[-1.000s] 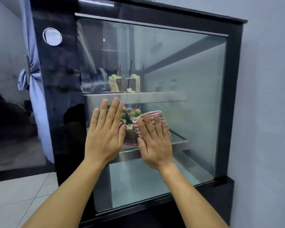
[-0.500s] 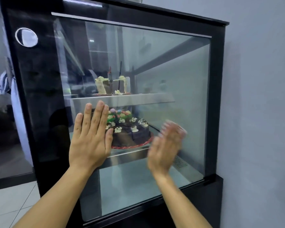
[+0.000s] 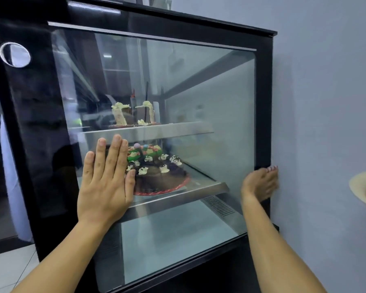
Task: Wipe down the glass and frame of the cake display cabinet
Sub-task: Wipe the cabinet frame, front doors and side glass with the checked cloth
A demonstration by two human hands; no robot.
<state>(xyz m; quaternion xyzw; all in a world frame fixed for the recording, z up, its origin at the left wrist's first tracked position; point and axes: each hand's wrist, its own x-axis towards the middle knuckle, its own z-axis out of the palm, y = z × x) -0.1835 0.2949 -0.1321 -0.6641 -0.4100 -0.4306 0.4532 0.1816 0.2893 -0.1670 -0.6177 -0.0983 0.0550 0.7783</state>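
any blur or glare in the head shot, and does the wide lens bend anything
Head view: the right hand and its cloth are motion-blurred at the right frame; the left hand, flat on the glass, is sharp. The glass shows room reflections at its left and a bright streak along the top. The cabinet's edges lean and taper, wide-angle distortion.

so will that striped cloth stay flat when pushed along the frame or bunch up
Probably bunches: the red-and-white striped cloth looks soft and is mostly hidden under the right hand, blurred at the black cabinet frame. Likely light, and it probably slides easily on that glossy surface.
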